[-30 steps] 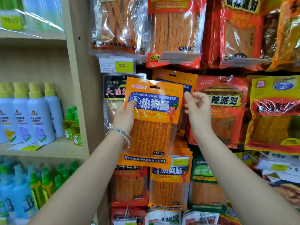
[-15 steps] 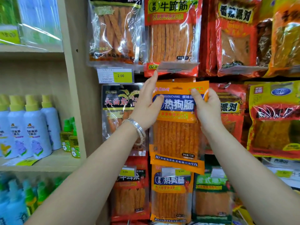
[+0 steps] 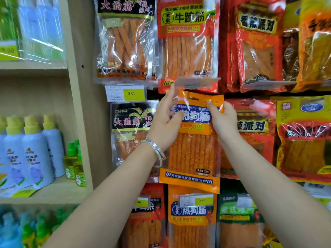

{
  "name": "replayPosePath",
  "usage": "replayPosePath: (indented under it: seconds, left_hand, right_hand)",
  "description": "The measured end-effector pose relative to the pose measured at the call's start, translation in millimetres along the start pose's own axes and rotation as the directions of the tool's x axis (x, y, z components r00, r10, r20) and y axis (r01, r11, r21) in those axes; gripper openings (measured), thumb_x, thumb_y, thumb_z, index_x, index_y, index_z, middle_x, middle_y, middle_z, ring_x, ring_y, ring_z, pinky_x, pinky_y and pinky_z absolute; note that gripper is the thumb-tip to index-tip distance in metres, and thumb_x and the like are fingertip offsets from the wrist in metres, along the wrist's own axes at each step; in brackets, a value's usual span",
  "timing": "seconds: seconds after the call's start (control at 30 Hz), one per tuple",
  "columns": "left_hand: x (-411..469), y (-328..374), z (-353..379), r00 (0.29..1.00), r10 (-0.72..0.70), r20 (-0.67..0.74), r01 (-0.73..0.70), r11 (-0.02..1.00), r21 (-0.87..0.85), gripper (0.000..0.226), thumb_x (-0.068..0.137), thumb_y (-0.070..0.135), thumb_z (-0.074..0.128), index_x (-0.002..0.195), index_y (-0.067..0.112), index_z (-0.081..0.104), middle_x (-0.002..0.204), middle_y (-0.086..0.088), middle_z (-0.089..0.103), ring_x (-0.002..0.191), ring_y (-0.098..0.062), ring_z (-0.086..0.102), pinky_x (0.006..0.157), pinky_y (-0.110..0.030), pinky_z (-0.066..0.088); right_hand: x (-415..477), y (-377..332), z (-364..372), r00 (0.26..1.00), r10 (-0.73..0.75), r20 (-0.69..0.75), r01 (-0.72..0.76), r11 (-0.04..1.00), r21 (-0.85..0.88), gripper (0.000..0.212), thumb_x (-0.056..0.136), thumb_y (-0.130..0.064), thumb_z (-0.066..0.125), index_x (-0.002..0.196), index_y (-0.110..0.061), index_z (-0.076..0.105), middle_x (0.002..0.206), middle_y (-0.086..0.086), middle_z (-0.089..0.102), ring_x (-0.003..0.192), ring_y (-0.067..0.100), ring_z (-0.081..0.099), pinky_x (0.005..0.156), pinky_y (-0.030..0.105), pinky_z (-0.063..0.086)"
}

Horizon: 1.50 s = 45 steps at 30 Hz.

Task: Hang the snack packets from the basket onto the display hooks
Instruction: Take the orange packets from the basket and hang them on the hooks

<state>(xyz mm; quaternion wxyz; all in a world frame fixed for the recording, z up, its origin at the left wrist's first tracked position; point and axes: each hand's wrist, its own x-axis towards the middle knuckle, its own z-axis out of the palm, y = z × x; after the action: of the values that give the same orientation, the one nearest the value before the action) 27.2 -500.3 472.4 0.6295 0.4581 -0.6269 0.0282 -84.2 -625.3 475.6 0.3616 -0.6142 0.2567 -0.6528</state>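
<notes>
- Since the orange packet is up against the wall of snacks with both hands on it, I'd call this one mid-hang, not finished.
- The left hand pinches its upper left edge, thumb across the front and index finger stretched up past the top corner. The right hand pinches the upper right edge, thumb on the front too.
- The packet's top sits just under the clear tag flap of the row above. It's between the black packet and the red packet, with a matching packet hanging lower down.
- Can't see the hook at all, so no telling if the hole is on it. Both hands gripping makes me guess it isn't seated.
- The rows around it look pretty full, so a good chunk of the stocking seems done.
- The basket is out of view, so how many packets are left is anyone's guess.
</notes>
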Motion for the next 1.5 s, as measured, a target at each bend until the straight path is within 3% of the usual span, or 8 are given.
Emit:
replayPosePath:
  seconds: [0.27,0.43,0.57,0.7,0.93,1.2,1.4,1.5]
  left_hand:
    - [-8.8,-24.9,-2.6,0.999,-0.025,0.028,0.024,0.999,0.025,0.07,0.088,0.015,0.045,0.141,0.048,0.013,0.145,0.015,0.031,0.133,-0.003,0.034,0.106,-0.027,0.033]
    - [-30.3,-61.3,2.3,0.996,-0.068,0.066,0.041,0.937,0.347,0.063,0.09,0.017,0.051,0.144,0.037,0.025,0.153,0.009,0.023,0.14,-0.003,0.015,0.117,-0.035,0.016]
    - [-63.5,-89.5,13.3,0.978,-0.062,0.2,-0.044,0.873,0.485,0.067,0.091,0.021,0.051,0.148,0.03,0.017,0.155,0.018,-0.009,0.142,0.002,-0.003,0.112,-0.02,0.007]
    - [-78.0,-106.5,27.0,0.963,-0.073,0.258,-0.098,0.799,0.593,0.073,0.09,0.024,0.048,0.15,0.024,0.006,0.147,0.02,-0.031,0.14,-0.001,-0.019,0.115,-0.026,0.007]
    - [-39.5,-139.2,41.3,0.912,-0.323,0.254,0.094,0.767,0.635,0.081,0.09,0.03,0.05,0.15,0.018,-0.004,0.154,0.002,-0.025,0.145,-0.017,-0.007,0.116,-0.033,0.013]
    - [16.2,-175.7,55.6,0.823,-0.528,0.209,0.288,0.706,0.647,0.081,0.09,0.023,0.05,0.149,0.008,-0.004,0.156,-0.011,-0.018,0.145,-0.027,0.0,0.118,-0.035,0.009]
    - [31.5,-177.3,52.2,0.782,-0.606,0.146,0.398,0.666,0.631,0.074,0.092,0.015,0.046,0.15,0.01,0.001,0.157,-0.011,-0.014,0.145,-0.027,0.007,0.116,-0.029,0.012]
    - [22.2,-160.2,54.2,0.795,-0.588,0.15,0.406,0.699,0.588,0.068,0.092,0.012,0.046,0.149,0.006,0.01,0.157,-0.015,-0.002,0.145,-0.025,0.008,0.113,-0.024,0.01]
  right_hand:
    - [4.6,6.8,3.5,0.993,-0.116,-0.002,0.115,0.99,-0.084,0.036,0.089,-0.035,0.063,0.087,0.0,0.058,0.082,0.008,0.064,0.081,0.025,0.061,0.077,0.042,0.047]
    - [-19.3,23.5,-3.2,0.958,-0.28,-0.059,0.267,0.949,-0.17,0.049,0.085,-0.03,0.069,0.122,-0.009,0.047,0.108,-0.009,0.052,0.099,-0.005,0.05,0.088,0.014,0.037]
    - [-57.5,59.6,-16.7,0.7,-0.71,0.077,0.614,0.544,-0.573,0.055,0.079,-0.012,0.071,0.128,-0.005,0.048,0.126,0.019,0.049,0.122,0.027,0.038,0.107,0.029,0.025]
    - [-69.8,94.4,-16.1,0.61,-0.63,0.481,0.751,0.265,-0.605,0.055,0.072,-0.001,0.074,0.125,-0.003,0.059,0.133,0.02,0.054,0.128,0.038,0.046,0.104,0.05,0.036]
    - [-28.3,111.9,-0.2,0.748,-0.359,0.558,0.662,0.339,-0.669,0.071,0.076,-0.006,0.073,0.138,0.005,0.041,0.145,0.028,0.035,0.13,0.041,0.043,0.096,0.047,0.046]
    - [27.8,131.0,38.1,0.784,-0.11,0.611,0.6,0.384,-0.702,0.063,0.092,-0.01,0.051,0.148,-0.003,0.023,0.158,0.016,0.008,0.146,0.027,0.014,0.111,0.039,0.031]
    - [51.2,112.4,53.0,0.847,0.042,0.53,0.318,0.759,-0.568,0.049,0.093,-0.002,0.041,0.142,-0.003,0.036,0.147,0.019,0.037,0.135,0.031,0.037,0.105,0.02,0.024]
    - [40.2,95.9,43.1,0.879,0.088,0.468,0.145,0.887,-0.439,0.048,0.093,-0.001,0.041,0.141,-0.007,0.038,0.142,0.014,0.046,0.129,0.025,0.046,0.11,0.031,0.033]
